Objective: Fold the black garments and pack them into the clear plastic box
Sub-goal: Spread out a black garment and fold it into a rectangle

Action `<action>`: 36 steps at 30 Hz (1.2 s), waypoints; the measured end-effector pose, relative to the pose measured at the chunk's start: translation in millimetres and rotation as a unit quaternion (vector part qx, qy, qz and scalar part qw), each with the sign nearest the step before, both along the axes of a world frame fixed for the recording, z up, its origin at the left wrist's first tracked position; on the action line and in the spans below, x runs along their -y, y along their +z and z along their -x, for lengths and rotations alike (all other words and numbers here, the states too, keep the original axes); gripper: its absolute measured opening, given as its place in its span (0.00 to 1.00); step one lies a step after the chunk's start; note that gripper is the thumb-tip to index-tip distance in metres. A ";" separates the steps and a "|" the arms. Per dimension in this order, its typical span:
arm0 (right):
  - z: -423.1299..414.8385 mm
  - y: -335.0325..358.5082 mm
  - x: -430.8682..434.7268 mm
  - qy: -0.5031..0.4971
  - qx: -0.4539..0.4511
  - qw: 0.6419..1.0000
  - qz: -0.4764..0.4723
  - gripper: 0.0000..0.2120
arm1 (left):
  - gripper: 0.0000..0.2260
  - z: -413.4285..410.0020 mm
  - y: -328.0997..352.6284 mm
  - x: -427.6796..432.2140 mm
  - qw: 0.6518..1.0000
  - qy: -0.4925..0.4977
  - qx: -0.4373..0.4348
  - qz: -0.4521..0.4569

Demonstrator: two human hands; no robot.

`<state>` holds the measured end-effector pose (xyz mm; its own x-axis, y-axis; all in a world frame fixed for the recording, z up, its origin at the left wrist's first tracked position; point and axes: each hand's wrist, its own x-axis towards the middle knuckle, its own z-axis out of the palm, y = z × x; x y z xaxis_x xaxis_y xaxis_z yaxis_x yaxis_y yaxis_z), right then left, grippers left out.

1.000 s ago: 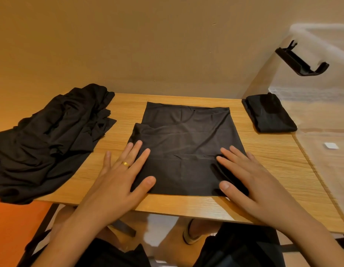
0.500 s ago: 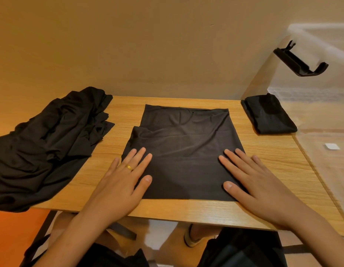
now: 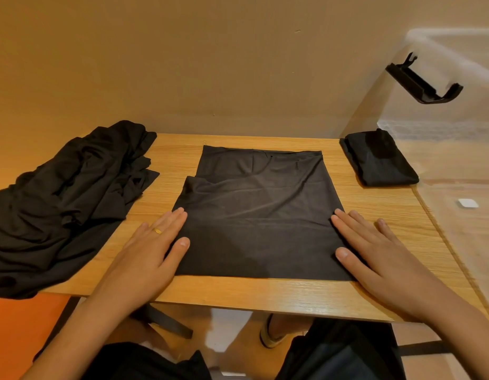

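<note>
Hands apart, both palm-down with straight fingers, gripping nothing. Left hand [image 3: 147, 253], thin gold ring [image 3: 157, 230] on one finger, rests on the left edge of the flat, partly folded rectangular black fabric garment [image 3: 259, 215]; right hand [image 3: 375, 256] rests on its right edge. Garment lies between the hands on the light wooden table [image 3: 388, 223].

Change over the last second: both hands slid outward from further in on the cloth to its side edges, and the crease by the right fingers is gone. Reads as a smoothing stroke finishing; cloth looks ready for its next fold. Wrinkles remain beyond the fingertips.

Crumpled heap of loose black garments [image 3: 65, 198] sits left of the left hand, apart from it, unfolded. Small folded black fabric bundle [image 3: 377, 163] sits beyond and right of the right hand, at the clear plastic box [image 3: 457, 149]; cannot tell if inside or just against it. Judging by the heap, most of the task is left.
</note>
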<state>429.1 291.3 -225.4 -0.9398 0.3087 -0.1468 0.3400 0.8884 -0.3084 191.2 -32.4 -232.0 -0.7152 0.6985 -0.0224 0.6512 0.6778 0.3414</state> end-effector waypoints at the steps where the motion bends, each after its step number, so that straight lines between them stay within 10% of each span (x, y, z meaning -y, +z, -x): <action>1: 0.1 -0.8 -1.6 -0.005 -0.018 1.000 0.010 0.35 | 0.27 2.3 2.0 1.4 1.000 0.012 0.002 -0.019; 12: 62.8 19.1 -27.3 -0.077 -0.169 0.982 0.039 0.21 | 0.17 50.8 31.6 -42.5 0.986 0.082 -0.003 -0.146; 24: 168.2 10.4 -83.8 -0.186 -0.114 0.976 -0.021 0.19 | 0.29 150.0 7.4 -134.4 0.985 0.123 0.036 -0.117; 29: 178.7 8.2 -91.2 -0.172 -0.111 0.978 -0.034 0.18 | 0.18 164.1 1.2 -146.4 0.990 0.100 0.004 -0.098; 36: 166.9 3.8 -98.1 -0.184 -0.241 0.947 0.109 0.03 | 0.07 157.9 2.5 -138.9 0.938 0.118 0.119 -0.303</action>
